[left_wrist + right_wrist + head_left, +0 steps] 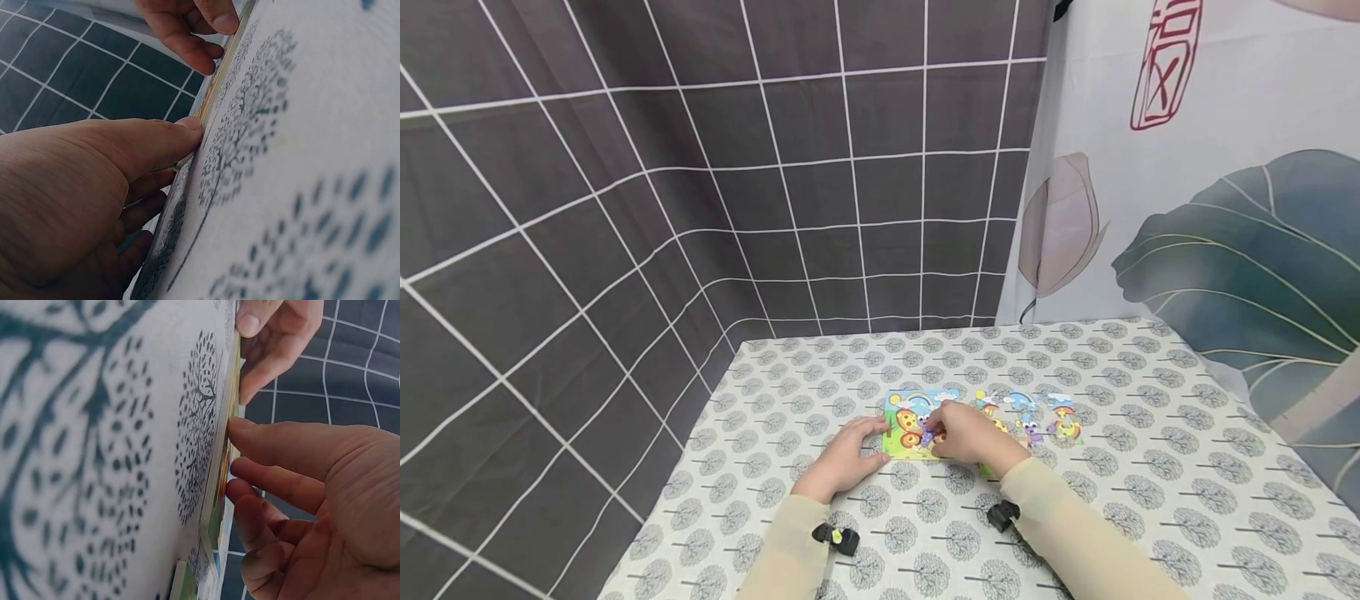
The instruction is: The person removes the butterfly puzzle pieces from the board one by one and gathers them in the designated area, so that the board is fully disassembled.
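A butterfly jigsaw puzzle (910, 400) lies in its flat frame on the cloth, with a rainbow and green ground in the picture. My left hand (844, 458) rests at its left side, thumb at the near corner and fingers along the edge. In the left wrist view, that thumb (187, 128) touches the thin edge. Over the right half is my right hand (966, 433), its fingertips down by the purple butterfly body. The right wrist view has its thumb (244, 428) at the board's edge and the fingertips apart from it, with no piece visible between them.
Loose puzzle pieces (1065, 423) lie to the right of the board, partly behind the right hand and forearm. A tree-patterned cloth (925, 542) covers the table. A dark grid curtain (820, 200) hangs behind and at left, a white printed curtain (1090, 108) at right.
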Tool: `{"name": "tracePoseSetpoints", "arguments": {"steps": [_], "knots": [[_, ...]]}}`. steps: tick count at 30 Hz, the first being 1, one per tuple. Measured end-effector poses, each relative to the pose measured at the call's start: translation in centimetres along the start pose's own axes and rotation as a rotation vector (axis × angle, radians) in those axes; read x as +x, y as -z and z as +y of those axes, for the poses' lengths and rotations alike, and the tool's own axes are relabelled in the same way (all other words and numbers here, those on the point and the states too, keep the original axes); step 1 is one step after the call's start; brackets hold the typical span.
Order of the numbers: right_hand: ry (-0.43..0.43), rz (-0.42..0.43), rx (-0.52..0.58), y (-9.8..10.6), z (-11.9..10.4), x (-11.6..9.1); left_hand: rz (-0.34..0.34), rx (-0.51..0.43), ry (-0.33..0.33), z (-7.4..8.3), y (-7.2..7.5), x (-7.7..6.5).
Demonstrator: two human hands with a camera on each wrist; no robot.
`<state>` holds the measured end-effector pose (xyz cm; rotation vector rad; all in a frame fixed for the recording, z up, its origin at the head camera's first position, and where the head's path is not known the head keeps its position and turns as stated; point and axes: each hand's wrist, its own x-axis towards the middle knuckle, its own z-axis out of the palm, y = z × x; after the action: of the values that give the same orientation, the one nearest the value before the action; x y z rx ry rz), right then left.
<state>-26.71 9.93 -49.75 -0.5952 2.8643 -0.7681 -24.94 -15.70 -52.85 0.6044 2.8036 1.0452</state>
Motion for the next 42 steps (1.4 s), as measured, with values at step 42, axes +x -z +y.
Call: {"name": "tracePoseSetpoints", "arguments": {"steps": [42], "knots": [[0.006,0.006,-0.009,0.04,0.15,0.32,0.013,0.015,-0.009,-0.03,-0.07,-0.05]]}}
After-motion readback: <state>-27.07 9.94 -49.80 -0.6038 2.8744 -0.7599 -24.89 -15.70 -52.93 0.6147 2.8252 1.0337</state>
